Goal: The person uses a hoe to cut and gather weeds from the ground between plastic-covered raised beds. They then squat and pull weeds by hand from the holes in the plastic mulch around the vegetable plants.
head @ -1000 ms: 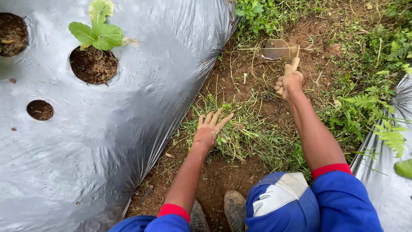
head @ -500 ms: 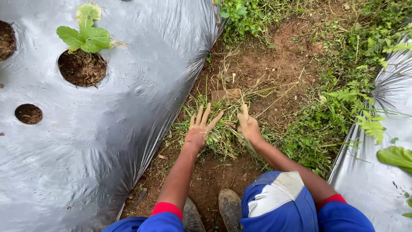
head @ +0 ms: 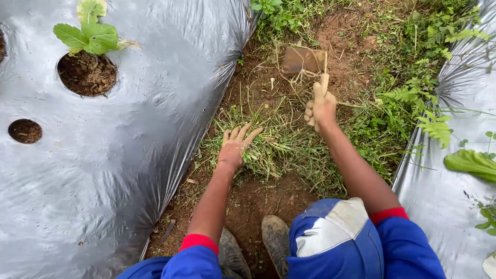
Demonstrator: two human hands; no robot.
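Note:
My right hand [head: 320,107] grips the wooden handle of a small hoe, whose muddy flat blade [head: 304,60] lies on the soil just beyond my fist. My left hand [head: 235,147] rests flat with fingers spread on a heap of loose cut grass [head: 274,150] in the dirt furrow. Both hands are soiled. My blue-clad knees and muddy boots [head: 274,237] sit at the bottom of the view.
Silver plastic mulch [head: 103,170] covers the raised bed on the left, with round planting holes [head: 87,73] and a leafy green seedling [head: 88,35]. Another mulched bed [head: 454,191] with a green leaf [head: 473,163] lies at right. Weeds and ferns [head: 413,98] line the furrow.
My right hand has gone forward from the grass heap and now grips the hoe handle again. My left hand has stayed on the cut grass.

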